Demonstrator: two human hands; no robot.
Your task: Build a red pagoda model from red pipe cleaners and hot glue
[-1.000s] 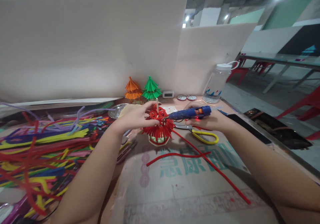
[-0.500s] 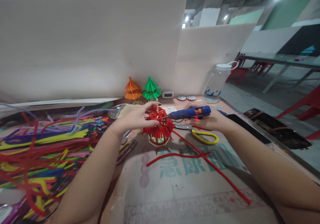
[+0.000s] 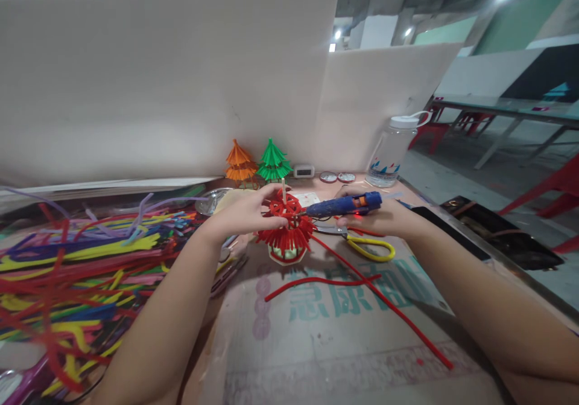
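Holding red model [image 3: 289,237]: left grip [image 3: 248,213]; bowl [image 3: 218,195] nearby (contents unclear).

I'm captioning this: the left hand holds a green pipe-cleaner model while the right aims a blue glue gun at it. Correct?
Wrong colour: the head view shows the left hand holding a red pipe-cleaner model, while the right hand aims the blue glue gun at it.

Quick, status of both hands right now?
Left hand: holding the red fringed model, thumb in front.
Right hand: closed, holding the blue glue gun.
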